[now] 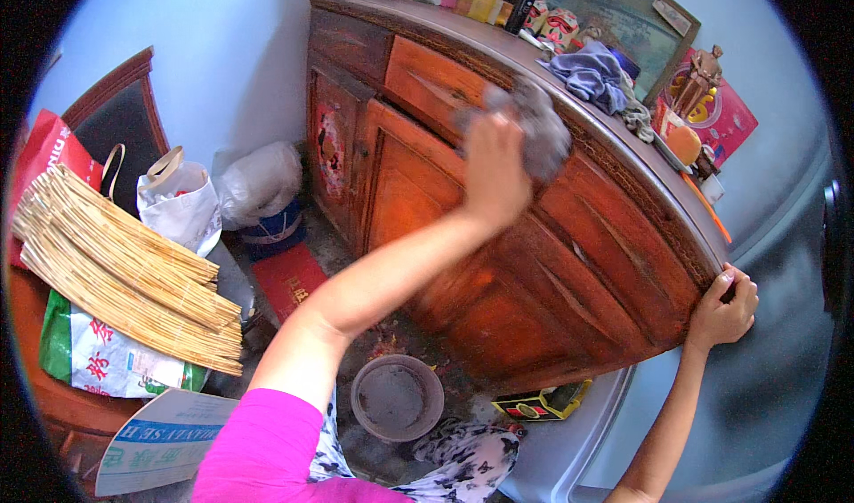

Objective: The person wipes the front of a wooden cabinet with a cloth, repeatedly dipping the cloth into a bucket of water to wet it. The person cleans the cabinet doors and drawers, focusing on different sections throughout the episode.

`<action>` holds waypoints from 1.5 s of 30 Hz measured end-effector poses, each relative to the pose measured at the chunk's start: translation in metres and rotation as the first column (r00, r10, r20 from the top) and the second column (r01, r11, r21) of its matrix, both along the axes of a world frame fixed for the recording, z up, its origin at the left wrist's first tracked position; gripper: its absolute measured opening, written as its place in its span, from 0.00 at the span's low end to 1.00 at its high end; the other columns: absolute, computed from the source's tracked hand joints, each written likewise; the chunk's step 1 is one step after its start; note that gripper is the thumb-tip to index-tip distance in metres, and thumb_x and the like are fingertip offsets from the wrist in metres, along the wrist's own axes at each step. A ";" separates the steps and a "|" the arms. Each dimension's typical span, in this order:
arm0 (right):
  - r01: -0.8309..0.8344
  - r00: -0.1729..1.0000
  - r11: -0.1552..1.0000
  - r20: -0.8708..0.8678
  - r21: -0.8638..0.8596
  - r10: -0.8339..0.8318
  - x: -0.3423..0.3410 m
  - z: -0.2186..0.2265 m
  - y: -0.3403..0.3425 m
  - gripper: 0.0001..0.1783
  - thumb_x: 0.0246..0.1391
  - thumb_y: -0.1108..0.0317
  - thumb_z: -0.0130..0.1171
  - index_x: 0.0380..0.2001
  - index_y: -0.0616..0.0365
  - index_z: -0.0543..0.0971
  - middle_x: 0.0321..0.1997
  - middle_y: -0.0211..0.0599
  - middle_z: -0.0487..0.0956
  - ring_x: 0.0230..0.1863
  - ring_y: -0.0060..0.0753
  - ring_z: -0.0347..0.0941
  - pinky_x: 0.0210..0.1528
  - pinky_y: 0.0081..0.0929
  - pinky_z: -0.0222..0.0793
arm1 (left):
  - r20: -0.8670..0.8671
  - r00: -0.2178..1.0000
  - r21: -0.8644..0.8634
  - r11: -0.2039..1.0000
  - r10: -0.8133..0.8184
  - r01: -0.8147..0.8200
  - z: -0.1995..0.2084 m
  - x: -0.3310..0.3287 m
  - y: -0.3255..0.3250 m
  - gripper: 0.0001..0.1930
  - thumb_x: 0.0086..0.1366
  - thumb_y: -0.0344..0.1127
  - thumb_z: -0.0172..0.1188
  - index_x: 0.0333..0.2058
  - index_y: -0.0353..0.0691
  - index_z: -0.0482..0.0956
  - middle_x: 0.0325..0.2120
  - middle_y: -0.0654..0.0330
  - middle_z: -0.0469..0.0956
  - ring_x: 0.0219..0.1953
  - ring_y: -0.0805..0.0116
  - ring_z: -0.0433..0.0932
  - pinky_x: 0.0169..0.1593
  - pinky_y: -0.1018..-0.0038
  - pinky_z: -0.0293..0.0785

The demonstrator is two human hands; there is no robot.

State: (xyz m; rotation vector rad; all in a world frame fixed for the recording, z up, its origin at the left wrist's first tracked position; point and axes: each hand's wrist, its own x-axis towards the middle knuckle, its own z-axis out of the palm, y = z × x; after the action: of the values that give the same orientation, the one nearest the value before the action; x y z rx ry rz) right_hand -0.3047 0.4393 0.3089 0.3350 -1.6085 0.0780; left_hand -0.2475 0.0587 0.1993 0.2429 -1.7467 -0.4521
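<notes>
My left hand (496,169) presses a grey cloth (541,134) against the upper drawer fronts of a reddish-brown wooden cabinet (418,209). Motion blurs the cloth and the fingers. At the cabinet's right end, my right hand (725,309) grips the corner of its dark top (689,223), fingers curled around the edge. Below the cabinet doors, a round plastic basin (398,398) with dark grey water stands on the floor between my legs.
Along the cabinet top lie a crumpled blue-grey cloth (587,76), a figurine (698,80), a framed picture (645,23) and jars. To the left, a rolled bamboo mat (133,272) rests on a packed bag (116,356). A yellow-black box (544,402) sits under the cabinet.
</notes>
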 end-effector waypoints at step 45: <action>-0.030 1.000 1.000 0.000 0.004 0.030 -0.003 -0.003 0.000 0.10 0.63 0.55 0.56 0.33 0.41 0.83 0.36 0.23 0.81 0.39 0.36 0.78 0.39 0.42 0.71 | 0.031 0.996 0.159 0.983 0.088 -0.092 -0.032 0.010 0.040 0.29 0.53 0.20 0.60 0.55 0.33 0.66 0.58 0.43 0.63 0.64 0.40 0.60 0.69 0.47 0.53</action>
State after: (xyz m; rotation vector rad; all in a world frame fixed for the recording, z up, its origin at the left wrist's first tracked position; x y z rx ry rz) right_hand -0.3072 0.4389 0.3064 0.3618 -1.6038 0.0980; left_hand -0.2379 0.0990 0.1672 0.4417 -1.7166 -0.5263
